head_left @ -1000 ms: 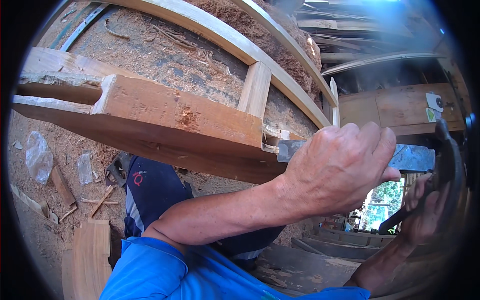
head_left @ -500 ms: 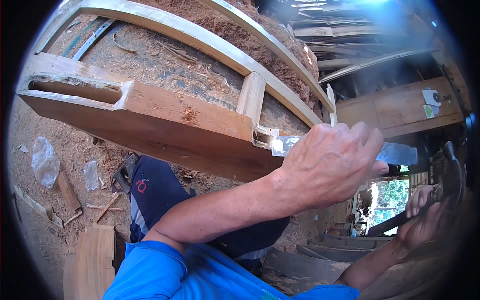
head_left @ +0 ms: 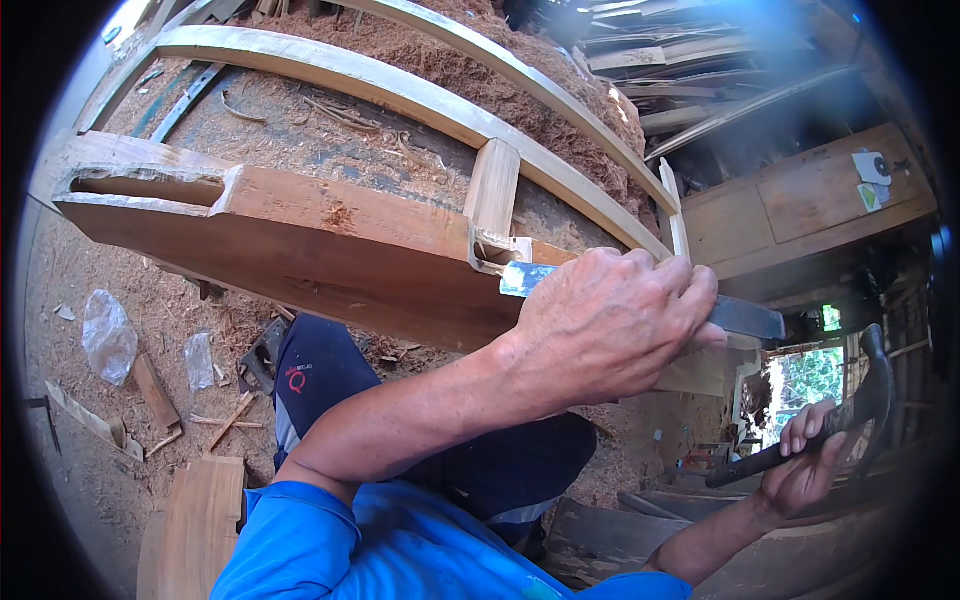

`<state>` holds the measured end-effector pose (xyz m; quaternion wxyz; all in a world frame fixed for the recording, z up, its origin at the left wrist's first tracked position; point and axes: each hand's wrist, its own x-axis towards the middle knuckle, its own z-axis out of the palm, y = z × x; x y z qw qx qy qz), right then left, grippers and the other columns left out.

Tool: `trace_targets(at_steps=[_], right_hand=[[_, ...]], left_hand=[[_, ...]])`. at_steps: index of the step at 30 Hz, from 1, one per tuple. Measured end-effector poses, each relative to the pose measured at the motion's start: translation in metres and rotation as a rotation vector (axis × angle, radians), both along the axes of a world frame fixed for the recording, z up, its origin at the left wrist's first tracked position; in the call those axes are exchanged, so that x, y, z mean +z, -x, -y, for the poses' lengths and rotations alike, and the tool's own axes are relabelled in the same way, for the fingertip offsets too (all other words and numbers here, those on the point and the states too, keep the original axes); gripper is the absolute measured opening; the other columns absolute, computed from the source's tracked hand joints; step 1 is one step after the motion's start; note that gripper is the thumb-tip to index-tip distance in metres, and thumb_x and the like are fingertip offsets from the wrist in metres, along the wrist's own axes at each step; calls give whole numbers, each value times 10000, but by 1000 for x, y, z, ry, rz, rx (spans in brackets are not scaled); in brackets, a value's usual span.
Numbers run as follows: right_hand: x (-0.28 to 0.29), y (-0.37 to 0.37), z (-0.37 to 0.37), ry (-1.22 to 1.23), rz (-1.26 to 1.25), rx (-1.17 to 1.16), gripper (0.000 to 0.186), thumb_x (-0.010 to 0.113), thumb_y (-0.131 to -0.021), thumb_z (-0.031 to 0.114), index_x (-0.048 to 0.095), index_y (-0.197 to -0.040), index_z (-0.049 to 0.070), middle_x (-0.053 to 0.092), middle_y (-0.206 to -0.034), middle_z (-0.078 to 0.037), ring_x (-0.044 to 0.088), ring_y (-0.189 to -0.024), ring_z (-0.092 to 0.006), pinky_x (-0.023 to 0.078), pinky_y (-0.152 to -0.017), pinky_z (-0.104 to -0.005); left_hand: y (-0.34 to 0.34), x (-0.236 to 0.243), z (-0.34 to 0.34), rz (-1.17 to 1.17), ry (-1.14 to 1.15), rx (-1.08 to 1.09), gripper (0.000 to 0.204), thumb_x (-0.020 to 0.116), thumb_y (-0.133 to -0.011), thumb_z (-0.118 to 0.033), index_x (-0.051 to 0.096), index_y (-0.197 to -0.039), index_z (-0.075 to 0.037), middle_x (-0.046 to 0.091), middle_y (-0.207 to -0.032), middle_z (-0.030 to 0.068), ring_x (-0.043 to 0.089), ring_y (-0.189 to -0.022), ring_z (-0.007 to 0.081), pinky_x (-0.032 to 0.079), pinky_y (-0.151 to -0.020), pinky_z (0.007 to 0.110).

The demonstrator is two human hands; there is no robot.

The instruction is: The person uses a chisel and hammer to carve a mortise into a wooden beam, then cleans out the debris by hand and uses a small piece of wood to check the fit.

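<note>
My left hand (head_left: 615,325) is closed around a flat metal chisel (head_left: 750,318). The chisel's pale, paint-flecked end lies beside a small rectangular mortise (head_left: 497,254) cut into a thick brown timber (head_left: 345,260); I cannot tell whether it touches the wood. Its dark end sticks out past my fingers on the right. At the lower right my right hand (head_left: 808,465) grips the dark handle of a claw hammer (head_left: 872,375), held apart from the chisel with its head up. A longer mortise (head_left: 150,188) opens at the timber's left end.
Beyond the timber runs a curved pale wooden rail (head_left: 340,72), joined to it by a short crosspiece (head_left: 494,185). Sawdust, a plastic bag (head_left: 108,335) and offcuts litter the ground at left. A wooden panel (head_left: 820,205) and stacked slats (head_left: 680,60) stand far right. Boards (head_left: 200,520) lie lower left.
The timber, both hands and their tools all sit further left in the picture, as the view has shifted. My left hand keeps the chisel by the small mortise; my right still holds the hammer raised.
</note>
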<state>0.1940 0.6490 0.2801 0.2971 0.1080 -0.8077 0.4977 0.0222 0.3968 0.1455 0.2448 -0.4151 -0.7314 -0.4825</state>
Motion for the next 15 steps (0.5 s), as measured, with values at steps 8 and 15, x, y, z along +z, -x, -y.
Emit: trace_targets(at_steps=[8,15], right_hand=[[-25,-9,-9,36,-17,5,502,429,-1078,262,334,-1522,49,471,-893,-90,442,-693,-120,388,-553,-225],[-28,-10,-11,49,-37,-26,492,435,-1077,252,345,-1525,67,481,-906,-96,439,-690,-123,392,-555,-233]], left_hand=[[0,8,4,-40,81,80,487,496,-1020,-461,590,-1186,-13,607,-851,115,664,-755,280,533,-609,397],[4,5,0,21,32,103,472,485,-1025,-461,594,-1191,-33,614,-846,110,670,-745,287,537,-601,395]])
